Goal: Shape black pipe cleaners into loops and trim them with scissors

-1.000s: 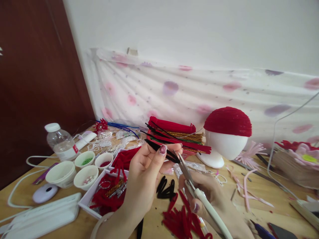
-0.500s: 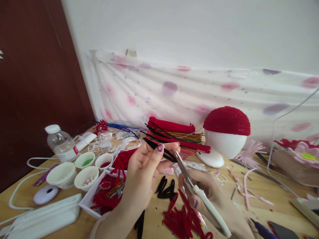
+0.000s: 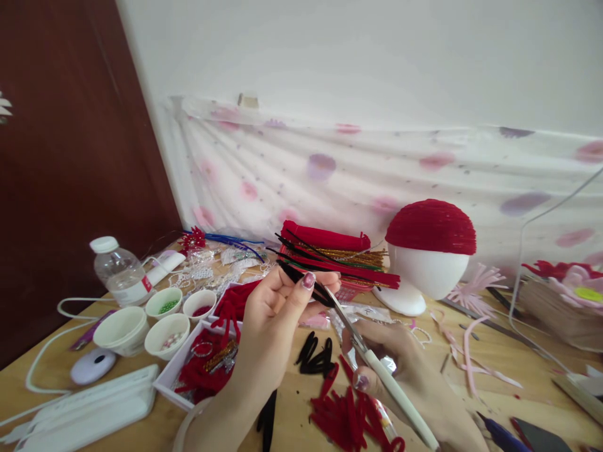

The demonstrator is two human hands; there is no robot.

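My left hand point(image 3: 277, 314) pinches a black pipe cleaner piece point(image 3: 291, 272) between thumb and fingers, above the middle of the table. My right hand point(image 3: 396, 370) is closed around the white handles of a pair of scissors point(image 3: 362, 351). The blades reach up to the end of the black piece by my left fingertips and look nearly closed. Below the hands, short black pieces point(image 3: 315, 355) lie in a small group. Nearer to me is a pile of red pieces point(image 3: 343, 414). My right fingers partly hide the scissor handles.
A red basket point(image 3: 351, 290) of pipe cleaners stands behind my hands, beside a white foam head point(image 3: 426, 273) with a red cap point(image 3: 431, 227). At left are a bottle point(image 3: 120, 276), bead cups point(image 3: 167, 337) and a white box point(image 3: 176, 389). A pink flower point(image 3: 572, 285) lies right.
The scissor blades have come closer together at the black piece. The whole view has shifted slightly, while both hands keep nearly the same place.
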